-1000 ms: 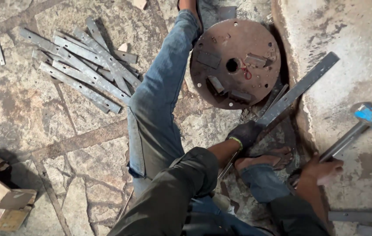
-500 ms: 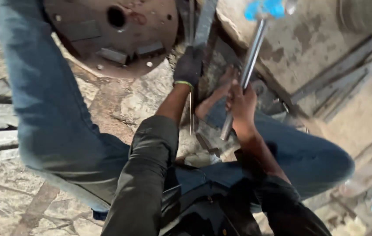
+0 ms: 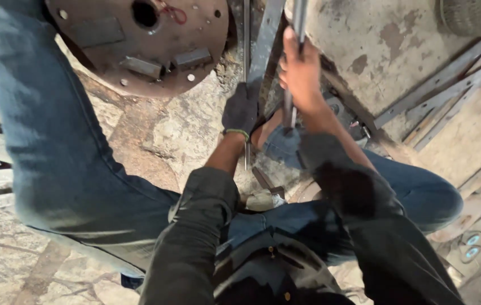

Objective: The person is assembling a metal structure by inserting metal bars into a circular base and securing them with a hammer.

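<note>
At the top centre of the head view, the right hand, bare, had its fingers curled tight around a metal hammer handle; the handle ran up out of the frame, so the head was not visible. Thumb lay along the shaft, lower end of the handle poked out below the palm, above a bent knee in blue jeans. Just to its left, the left hand, in a dark glove with a pale cuff band, had fingers closed down on a flat grey steel bar. Bar lay tilted on the ground, upper end leaving the frame at the top, lower part hidden under the glove. A second thin strip stood right beside it. Left of both, a round rusty metal plate with a centre hole and welded blocks sat on the stone floor. Outstretched jeans leg crossed the left side. More flat strips leaned at the right, on a concrete slab. Dark sleeves filled the bottom.
</note>
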